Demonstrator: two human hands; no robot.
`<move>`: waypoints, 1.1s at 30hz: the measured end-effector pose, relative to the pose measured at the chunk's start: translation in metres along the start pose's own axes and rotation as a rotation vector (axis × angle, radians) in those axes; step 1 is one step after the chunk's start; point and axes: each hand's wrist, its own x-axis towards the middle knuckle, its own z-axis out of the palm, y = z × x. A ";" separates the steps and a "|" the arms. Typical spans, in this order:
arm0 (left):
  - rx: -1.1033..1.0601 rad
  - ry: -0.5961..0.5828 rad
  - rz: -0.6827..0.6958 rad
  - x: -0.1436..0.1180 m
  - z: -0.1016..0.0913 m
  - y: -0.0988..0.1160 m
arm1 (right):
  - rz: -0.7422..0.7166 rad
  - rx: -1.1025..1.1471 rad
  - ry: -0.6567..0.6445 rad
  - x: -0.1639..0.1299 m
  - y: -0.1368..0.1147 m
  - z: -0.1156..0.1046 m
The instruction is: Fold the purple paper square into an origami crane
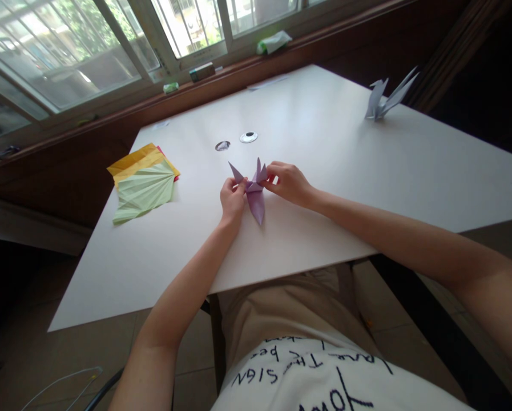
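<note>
A purple origami crane (256,205) is held between my two hands, just above the white table (324,154) or touching it; I cannot tell which. My left hand (233,198) pinches its left side, near a pointed tip that sticks up. On the other side, the thumb and fingers of my right hand (287,181) are closed on a folded flap. One broad wing points down toward me. Parts of the paper are hidden behind my fingers.
Creased green paper (144,191) lies over yellow paper (138,160) at the left. A grey paper crane (384,103) stands at the far right. Two round table inserts (249,137) lie beyond my hands. Small packets (273,43) rest on the window sill.
</note>
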 end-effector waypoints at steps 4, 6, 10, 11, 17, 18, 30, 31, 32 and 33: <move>0.049 0.040 0.045 0.003 -0.001 -0.005 | -0.006 0.001 -0.008 0.000 0.001 0.002; 0.045 0.045 0.054 0.003 -0.001 -0.005 | -0.008 0.003 -0.002 -0.001 0.001 0.002; 0.007 0.018 0.045 0.001 -0.001 -0.002 | 0.000 0.017 -0.009 -0.001 -0.001 -0.001; 0.007 0.009 0.041 0.001 -0.001 -0.001 | 0.006 0.030 -0.013 -0.001 -0.001 -0.001; 0.032 -0.068 0.014 -0.001 -0.001 0.000 | 0.032 0.133 -0.034 -0.001 -0.003 -0.001; 0.032 -0.078 0.012 -0.001 -0.001 0.000 | 0.033 0.143 -0.036 -0.001 -0.003 -0.001; 0.076 -0.079 0.040 -0.001 -0.001 -0.001 | 0.053 0.132 -0.065 -0.001 0.000 -0.001; 0.075 -0.075 0.044 0.000 -0.001 -0.002 | 0.049 0.136 -0.065 -0.001 0.000 -0.001; 0.071 -0.069 0.049 0.001 -0.001 -0.003 | 0.045 0.141 -0.063 -0.001 -0.001 -0.001; 0.065 -0.061 0.054 0.001 -0.002 -0.004 | 0.042 0.146 -0.059 -0.001 -0.001 -0.001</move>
